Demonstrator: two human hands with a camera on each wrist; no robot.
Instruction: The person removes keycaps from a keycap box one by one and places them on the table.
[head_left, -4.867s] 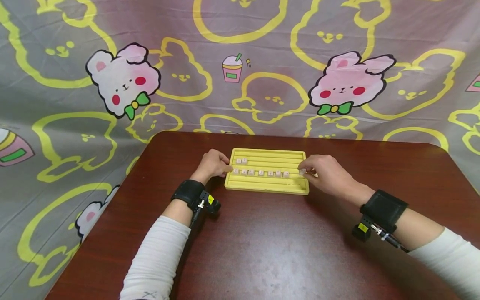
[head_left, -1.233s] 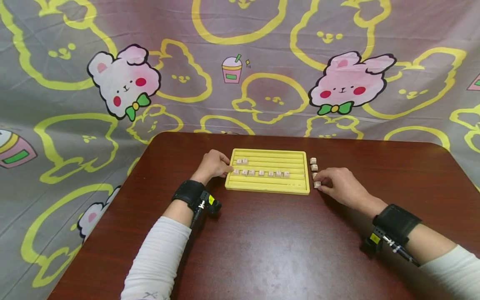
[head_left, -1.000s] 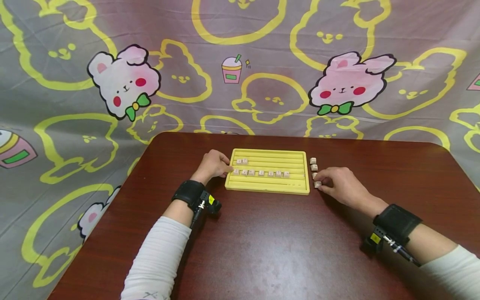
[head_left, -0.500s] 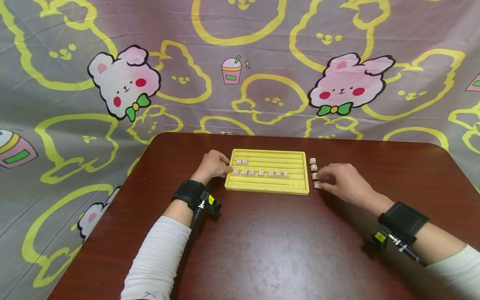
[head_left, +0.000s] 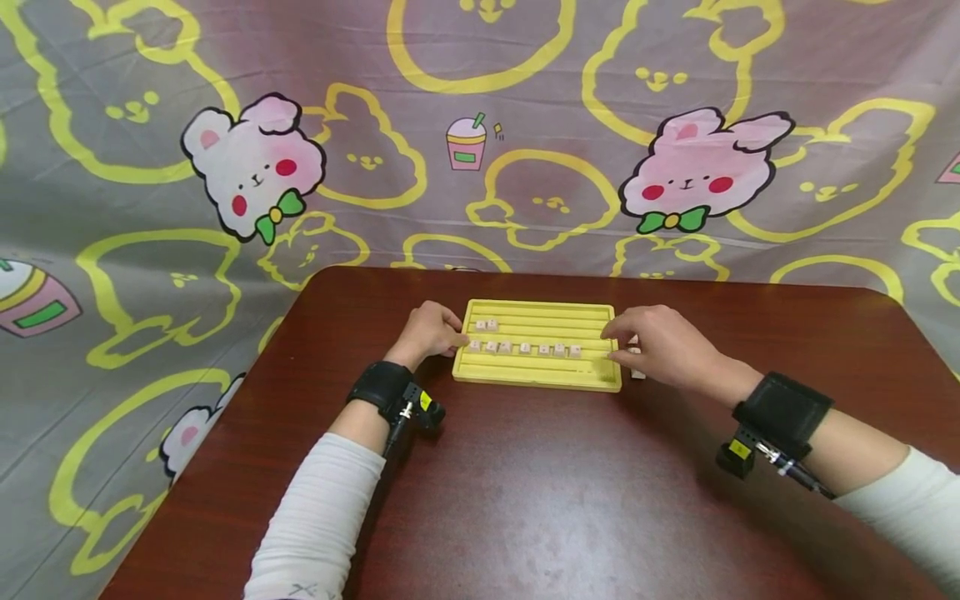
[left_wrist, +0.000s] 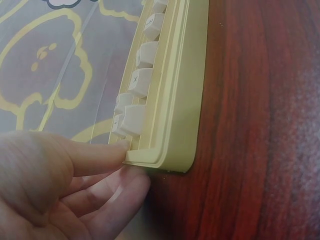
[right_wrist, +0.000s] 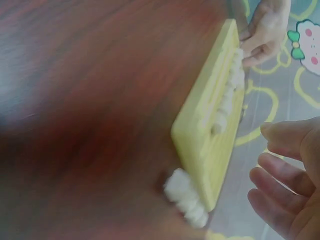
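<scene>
A yellow ridged tray [head_left: 536, 382] lies on the table with several white keycaps [head_left: 524, 348] in a row along it and two more keycaps [head_left: 486, 325] in a groove behind. My left hand [head_left: 427, 329] grips the tray's left end; in the left wrist view the thumb presses the rim of the tray [left_wrist: 185, 115] and the fingers curl below. My right hand [head_left: 663, 346] hovers at the tray's right end. In the right wrist view the fingers of this hand [right_wrist: 290, 180] are apart with nothing between them. Keycaps [head_left: 637, 374] right of the tray are partly hidden behind it.
The brown table [head_left: 517, 483] runs out on all sides of the tray. A patterned cloth [head_left: 547, 108] with rabbit faces hangs behind the table and down its left side. Each wrist wears a black strap [head_left: 783, 417] with a small camera.
Earlier my right hand held a keycap over the tray, then set it nearest in a column to the right. It has now let go and moved left to the tray's edge. The left hand stays.
</scene>
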